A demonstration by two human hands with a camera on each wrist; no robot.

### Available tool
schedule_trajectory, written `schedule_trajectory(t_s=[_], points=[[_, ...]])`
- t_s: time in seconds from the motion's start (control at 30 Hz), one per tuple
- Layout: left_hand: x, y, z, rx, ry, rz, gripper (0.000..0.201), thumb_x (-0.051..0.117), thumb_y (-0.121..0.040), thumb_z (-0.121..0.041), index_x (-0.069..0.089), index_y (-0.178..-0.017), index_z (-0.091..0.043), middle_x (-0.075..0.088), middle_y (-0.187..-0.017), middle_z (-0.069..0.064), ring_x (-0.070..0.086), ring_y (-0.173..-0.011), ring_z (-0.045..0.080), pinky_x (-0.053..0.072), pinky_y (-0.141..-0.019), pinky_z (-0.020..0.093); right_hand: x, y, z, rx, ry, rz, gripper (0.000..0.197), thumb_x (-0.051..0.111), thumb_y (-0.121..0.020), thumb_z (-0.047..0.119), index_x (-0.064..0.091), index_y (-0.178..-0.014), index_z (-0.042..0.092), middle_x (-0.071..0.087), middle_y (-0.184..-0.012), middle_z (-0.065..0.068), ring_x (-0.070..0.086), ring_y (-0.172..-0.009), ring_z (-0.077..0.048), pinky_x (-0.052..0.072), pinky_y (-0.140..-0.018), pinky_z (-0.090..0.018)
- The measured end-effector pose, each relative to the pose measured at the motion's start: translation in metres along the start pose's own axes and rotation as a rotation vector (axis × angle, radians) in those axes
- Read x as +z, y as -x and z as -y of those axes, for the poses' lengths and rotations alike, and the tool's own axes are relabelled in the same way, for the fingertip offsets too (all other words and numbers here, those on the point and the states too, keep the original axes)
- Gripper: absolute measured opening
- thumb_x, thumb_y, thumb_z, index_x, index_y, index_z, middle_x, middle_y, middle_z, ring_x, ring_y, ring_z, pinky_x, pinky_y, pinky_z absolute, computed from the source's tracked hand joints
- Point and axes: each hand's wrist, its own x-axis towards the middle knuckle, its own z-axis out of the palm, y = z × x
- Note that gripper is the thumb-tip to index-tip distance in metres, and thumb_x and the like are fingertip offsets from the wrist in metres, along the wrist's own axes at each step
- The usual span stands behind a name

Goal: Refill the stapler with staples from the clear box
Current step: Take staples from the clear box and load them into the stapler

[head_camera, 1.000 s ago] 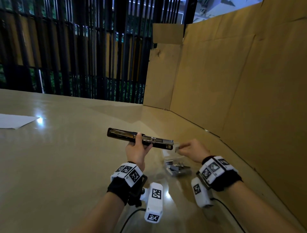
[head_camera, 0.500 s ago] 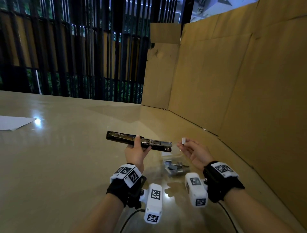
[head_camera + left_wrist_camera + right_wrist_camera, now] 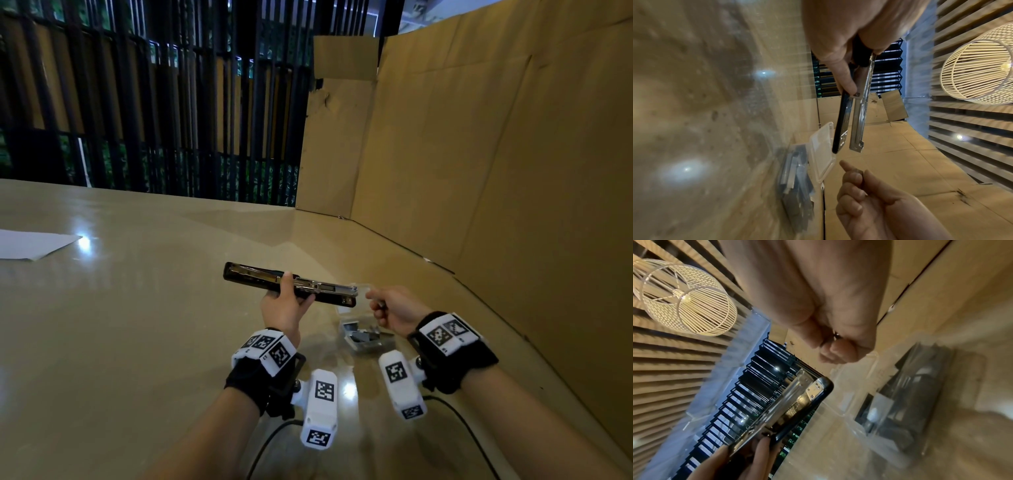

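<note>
We see one stapler (image 3: 291, 287), black with a silver metal staple channel, swung fully open so it forms one long bar. It is held level above the tabletop (image 3: 137, 308), near the middle of the scene. In the left wrist view its right end splits into two parts: a black base and the silver channel, slightly apart.

The left hand (image 3: 282, 308) grasps the stapler at its middle, thumb over the top, fingers curled beneath.

The right hand (image 3: 394, 308) sits just right of the stapler's right end, fingers curled, thumb and forefinger pinching a small strip of staples (image 3: 857, 170); the strip is barely visible between the fingertips.

One clear box (image 3: 364, 337) lies on the tabletop below and between the hands, lid (image 3: 822, 152) standing open. Inside are grey staple strips; we cannot count them.

One white sheet of paper (image 3: 30, 244) lies far left on the tabletop. Cardboard panels (image 3: 479, 171) stand along the right side. One wire-cage lamp (image 3: 978, 68) shows overhead in both wrist views.
</note>
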Motion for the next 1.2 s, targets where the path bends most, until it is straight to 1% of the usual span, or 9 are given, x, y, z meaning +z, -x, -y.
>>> schedule_trajectory(t_s=[0.13,0.27,0.37,0.47,0.63,0.83,0.93,1.07,1.2], points=[[-0.0012,-0.0012,0.0000,-0.002,-0.008,0.006,0.026,0.051,-0.092,-0.025,0.051,-0.103,-0.001,0.059,-0.086,0.015,0.062,-0.080,0.023,0.057,-0.053,0.019,-0.0008,0.0016,0.0014,-0.037,-0.006,0.043,0.019,0.037,-0.096,0.002,0.050,-0.083,0.003,0.039,-0.066,-0.004,0.033,-0.056,-0.011,0.026,-0.053,-0.021],[-0.0015,-0.0010,-0.0014,-0.013,-0.008,0.003,0.026,0.051,-0.092,-0.025,0.051,-0.101,-0.001,0.057,-0.089,0.016,0.061,-0.087,0.026,0.058,-0.054,0.019,-0.0045,-0.0001,0.0008,-0.115,0.006,0.034,0.021,0.040,-0.091,-0.010,0.056,-0.104,-0.009,0.050,-0.072,-0.008,0.043,-0.060,-0.012,0.036,-0.054,-0.021],[-0.0013,-0.0003,-0.0011,-0.010,-0.011,0.011,0.026,0.051,-0.092,-0.025,0.050,-0.102,-0.001,0.057,-0.085,0.013,0.061,-0.084,0.024,0.058,-0.056,0.020,-0.0061,0.0000,0.0011,-0.148,-0.057,0.056,0.016,0.046,-0.088,-0.012,0.057,-0.099,-0.008,0.056,-0.074,-0.011,0.053,-0.060,-0.013,0.048,-0.047,-0.014],[-0.0016,0.0001,0.0006,-0.006,-0.013,0.017,0.027,0.050,-0.093,-0.025,0.051,-0.106,-0.001,0.057,-0.085,0.013,0.061,-0.082,0.023,0.058,-0.056,0.019,-0.0047,0.0026,0.0032,-0.164,-0.077,0.092,0.015,0.046,-0.090,-0.008,0.057,-0.087,0.001,0.055,-0.068,-0.012,0.055,-0.040,-0.008,0.044,-0.036,-0.012],[-0.0010,0.0012,0.0018,-0.001,-0.009,0.011,0.025,0.050,-0.093,-0.024,0.050,-0.105,-0.003,0.057,-0.084,0.013,0.061,-0.078,0.022,0.057,-0.052,0.018,-0.0065,0.0019,0.0053,-0.183,-0.067,0.134,0.023,0.040,-0.092,-0.006,0.062,-0.096,0.001,0.056,-0.048,-0.002,0.048,-0.030,-0.007,0.033,-0.028,-0.014],[-0.0012,0.0018,0.0032,0.004,-0.016,0.006,0.024,0.051,-0.092,-0.023,0.050,-0.101,-0.001,0.057,-0.081,0.015,0.061,-0.080,0.024,0.057,-0.051,0.018,-0.0053,0.0025,0.0084,-0.166,-0.154,0.135,0.023,0.039,-0.089,-0.009,0.061,-0.093,-0.003,0.054,-0.066,-0.010,0.053,-0.034,-0.008,0.040,-0.032,-0.014],[-0.0013,0.0020,0.0032,0.004,-0.015,0.004,0.024,0.051,-0.092,-0.023,0.050,-0.102,-0.001,0.057,-0.088,0.017,0.060,-0.088,0.027,0.057,-0.052,0.019,-0.0063,0.0030,0.0076,-0.189,-0.132,0.143,0.016,0.047,-0.090,-0.005,0.057,-0.102,-0.006,0.057,-0.072,-0.012,0.056,-0.037,-0.007,0.043,-0.034,-0.013],[-0.0006,0.0025,0.0035,0.001,-0.021,0.020,0.021,0.051,-0.092,-0.023,0.051,-0.096,-0.002,0.058,-0.082,0.014,0.061,-0.080,0.023,0.058,-0.054,0.019,-0.0040,0.0027,0.0069,-0.243,-0.003,0.161,0.025,0.047,-0.092,-0.003,0.055,-0.115,-0.001,0.063,-0.083,-0.010,0.062,-0.041,-0.007,0.046,-0.037,-0.014],[-0.0004,0.0024,0.0046,-0.006,-0.020,0.029,0.026,0.050,-0.093,-0.023,0.050,-0.104,0.000,0.058,-0.085,0.015,0.061,-0.080,0.023,0.057,-0.052,0.018,0.0013,0.0027,0.0079,-0.373,0.252,0.134,0.033,0.046,-0.093,0.002,0.052,-0.126,0.004,0.065,-0.097,-0.001,0.064,-0.058,-0.005,0.045,-0.045,-0.009]])
